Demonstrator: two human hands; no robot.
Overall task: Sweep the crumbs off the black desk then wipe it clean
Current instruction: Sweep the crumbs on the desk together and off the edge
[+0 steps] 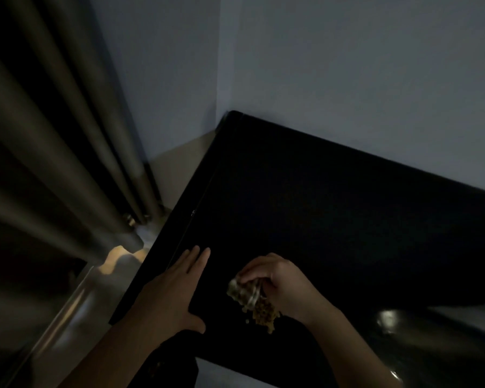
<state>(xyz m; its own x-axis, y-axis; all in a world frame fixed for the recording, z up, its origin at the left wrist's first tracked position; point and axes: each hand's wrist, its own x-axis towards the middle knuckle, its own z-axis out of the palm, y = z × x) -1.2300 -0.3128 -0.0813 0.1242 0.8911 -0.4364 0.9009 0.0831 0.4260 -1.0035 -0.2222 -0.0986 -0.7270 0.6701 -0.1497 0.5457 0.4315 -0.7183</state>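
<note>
Crumbs (pixel 265 315) on desk (pixel 319 205), touching right hand (pixel 283 284).

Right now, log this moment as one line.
left hand: flat on black desk | right hand: grips cloth against crumbs | status: one pile, not yet swept off

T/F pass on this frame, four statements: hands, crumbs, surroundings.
1. The left hand has straight fingers, over the black desk. True.
2. The right hand is empty. False: it grips a crumpled pale wad.
3. The crumbs sit mostly in one pile beside the right hand. True.
4. A curtain hangs right of the desk. False: the curtain hangs on the left.
</note>
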